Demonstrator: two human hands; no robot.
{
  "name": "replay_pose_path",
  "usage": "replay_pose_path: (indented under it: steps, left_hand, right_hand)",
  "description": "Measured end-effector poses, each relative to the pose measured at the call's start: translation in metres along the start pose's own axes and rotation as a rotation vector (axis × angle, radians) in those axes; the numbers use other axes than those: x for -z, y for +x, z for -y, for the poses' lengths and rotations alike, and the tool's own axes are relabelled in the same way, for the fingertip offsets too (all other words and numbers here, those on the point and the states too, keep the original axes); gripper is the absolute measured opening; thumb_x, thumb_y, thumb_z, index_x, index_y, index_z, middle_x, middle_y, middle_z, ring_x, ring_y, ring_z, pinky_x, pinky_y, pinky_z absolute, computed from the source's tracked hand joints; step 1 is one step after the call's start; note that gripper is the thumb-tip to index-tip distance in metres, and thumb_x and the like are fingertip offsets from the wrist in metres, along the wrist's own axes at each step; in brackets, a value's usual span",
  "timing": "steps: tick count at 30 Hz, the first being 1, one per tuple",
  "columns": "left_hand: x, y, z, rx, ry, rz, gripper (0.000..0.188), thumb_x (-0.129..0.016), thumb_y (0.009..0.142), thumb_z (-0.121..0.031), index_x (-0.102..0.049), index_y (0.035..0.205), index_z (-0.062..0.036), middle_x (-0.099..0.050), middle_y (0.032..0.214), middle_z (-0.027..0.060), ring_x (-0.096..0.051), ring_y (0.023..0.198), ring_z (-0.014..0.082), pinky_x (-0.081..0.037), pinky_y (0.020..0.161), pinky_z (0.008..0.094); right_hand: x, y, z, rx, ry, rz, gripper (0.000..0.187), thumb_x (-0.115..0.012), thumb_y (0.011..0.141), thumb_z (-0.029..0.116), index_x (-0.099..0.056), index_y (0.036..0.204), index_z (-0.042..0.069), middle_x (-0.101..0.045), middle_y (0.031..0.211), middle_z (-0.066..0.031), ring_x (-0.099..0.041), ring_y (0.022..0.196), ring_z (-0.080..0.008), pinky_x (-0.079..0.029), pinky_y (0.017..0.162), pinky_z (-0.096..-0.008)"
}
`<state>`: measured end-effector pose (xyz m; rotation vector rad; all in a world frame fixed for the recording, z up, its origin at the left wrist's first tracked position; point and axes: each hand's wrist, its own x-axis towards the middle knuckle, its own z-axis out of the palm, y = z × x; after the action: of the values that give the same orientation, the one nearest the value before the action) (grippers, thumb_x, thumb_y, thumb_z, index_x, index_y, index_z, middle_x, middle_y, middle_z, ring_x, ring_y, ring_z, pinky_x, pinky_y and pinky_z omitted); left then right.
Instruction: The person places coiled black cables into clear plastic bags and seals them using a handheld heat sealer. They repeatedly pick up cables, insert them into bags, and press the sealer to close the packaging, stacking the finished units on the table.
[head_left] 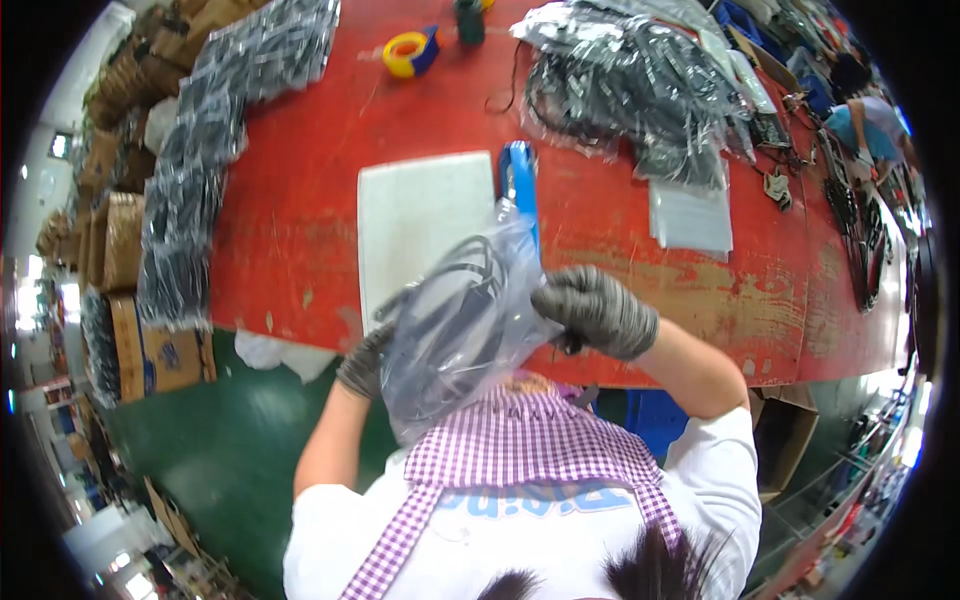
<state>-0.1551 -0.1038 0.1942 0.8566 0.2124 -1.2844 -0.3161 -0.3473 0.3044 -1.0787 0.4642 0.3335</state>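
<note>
A clear plastic bag (450, 340) with a coiled black cable or strap inside is held up in front of my apron, over the table's near edge. My right hand (600, 312), in a grey glove, pinches the bag's upper right edge. At the bag's left side is my left hand (372, 358), gloved too, its fingers partly hidden behind the plastic as it grips. Beyond the bag lies a white board (425, 215) on the red table (300, 230). A long blue tool (518, 180), perhaps a stapler, rests beside the board and is partly covered by the bag.
Filled bags (185, 200) lie in an overlapping row along the left edge. A heap of bagged black items (620, 85) sits at the far right, near flat clear bags (690, 215). A yellow-and-blue tape roll (408, 58) stands far off. Another person (868, 130) is at right.
</note>
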Motion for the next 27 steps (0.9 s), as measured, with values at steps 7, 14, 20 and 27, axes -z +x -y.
replay_pose_path:
  steps: [7,14,20,27]
  left_hand:
    - [0.177,0.032,-0.016,0.150,0.285,-0.047,0.042,-0.055,0.080,-0.017,-0.039,0.118,-0.0085,-0.055,0.096,0.0056,-0.057,0.079,0.0165,-0.051,0.068,0.0289]
    - [0.132,0.154,-0.038,0.097,0.541,-0.104,0.012,-0.056,0.079,-0.011,-0.057,0.091,-0.0058,-0.060,0.073,0.0032,-0.057,0.058,0.0116,-0.049,0.051,0.0238]
    - [0.116,0.226,-0.063,-0.046,0.865,-0.194,0.011,-0.057,0.079,-0.016,-0.059,0.085,-0.0067,-0.059,0.065,0.0016,-0.051,0.047,0.0079,-0.041,0.040,0.0222]
    - [0.126,0.233,-0.079,-0.007,0.887,-0.204,0.017,-0.060,0.077,-0.021,-0.058,0.086,-0.0068,-0.058,0.067,0.0001,-0.050,0.051,0.0078,-0.041,0.044,0.0219]
  right_hand:
    - [-0.026,0.018,-0.194,-0.214,-0.089,-0.222,0.029,-0.056,0.080,0.031,-0.059,0.078,0.002,-0.050,0.061,0.0009,-0.044,0.056,-0.0063,-0.036,0.049,-0.0214]
    - [0.014,0.042,-0.216,-0.230,-0.055,-0.549,0.029,-0.055,0.081,0.031,-0.059,0.087,0.003,-0.054,0.062,-0.0013,-0.048,0.052,-0.0085,-0.040,0.046,-0.0246]
    - [0.089,0.103,-0.238,-0.049,-0.380,-0.667,0.032,-0.050,0.082,0.035,-0.057,0.080,0.004,-0.055,0.063,-0.0063,-0.052,0.054,-0.0164,-0.042,0.048,-0.0307]
    - [0.032,0.103,-0.130,0.130,-0.889,-1.004,0.052,-0.043,0.080,0.042,-0.043,0.114,0.002,-0.049,0.108,-0.0189,-0.048,0.099,-0.0308,-0.039,0.081,-0.0375]
